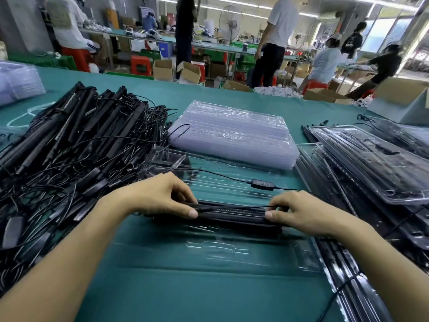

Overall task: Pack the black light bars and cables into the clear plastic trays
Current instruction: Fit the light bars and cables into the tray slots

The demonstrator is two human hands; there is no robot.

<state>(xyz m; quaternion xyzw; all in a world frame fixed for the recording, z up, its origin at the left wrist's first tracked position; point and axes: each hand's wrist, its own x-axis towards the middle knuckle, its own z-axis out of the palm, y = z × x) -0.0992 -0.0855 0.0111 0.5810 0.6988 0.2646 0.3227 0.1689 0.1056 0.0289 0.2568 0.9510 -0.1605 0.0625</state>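
An open clear plastic tray (232, 252) lies on the green table in front of me. Black light bars (232, 217) lie side by side across its middle. My left hand (157, 196) grips their left end, thumb in front and fingers curled over the top. My right hand (299, 212) grips the right end the same way. A thin black cable with an inline controller (261, 184) runs across the tray's far half. A big tangled heap of loose light bars and cables (69, 147) fills the table to my left.
A stack of empty clear trays (234, 133) sits behind the open tray. Packed trays (371, 163) are piled on the right, down to the near edge. More clear trays (18, 82) lie far left. Cardboard boxes and several people working fill the background.
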